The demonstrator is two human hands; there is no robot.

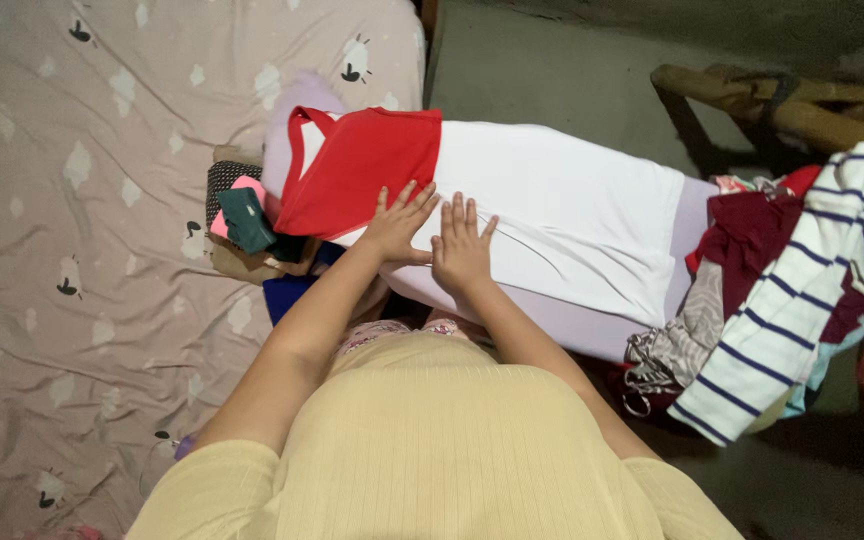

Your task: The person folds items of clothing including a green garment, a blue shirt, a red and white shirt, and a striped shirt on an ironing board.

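Observation:
A red and white garment (552, 205) lies spread flat over a lilac cloth (592, 330) in front of me. My left hand (399, 224) rests flat on it where the red part meets the white, fingers apart. Right beside it my right hand (460, 247) presses palm down on the white part, fingers spread. Neither hand holds anything. My yellow ribbed top fills the bottom of the view.
A pink bedsheet (82, 250) with small animal prints covers the left side. Folded small clothes (242, 215) sit by the garment's left end. A heap of clothes with a white blue-striped shirt (802, 300) is at the right. A wooden frame (782, 105) stands at the upper right.

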